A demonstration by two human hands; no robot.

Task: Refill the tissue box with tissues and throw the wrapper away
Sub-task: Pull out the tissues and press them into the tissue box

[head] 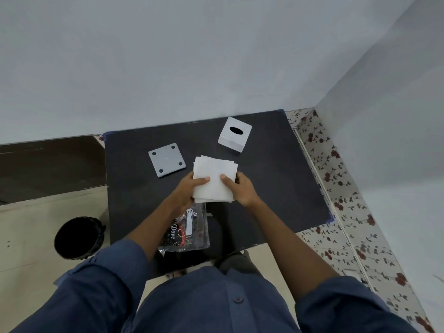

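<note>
A white stack of tissues (215,169) is held over the middle of the black table (276,188). My left hand (189,191) grips its left edge and my right hand (240,188) its right edge, thumbs on top. The clear printed wrapper (189,233) lies empty on the table just below the stack, near the front edge. The white tissue box (235,134), oval slot facing up, stands at the back right. Its grey square base plate (167,159) with black feet lies apart, at the back left.
A black waste bin (77,237) stands on the floor left of the table. The table's back edge meets a grey wall. Flower-patterned floor (336,179) runs along the table's right side. A dark panel (48,164) lies to the left.
</note>
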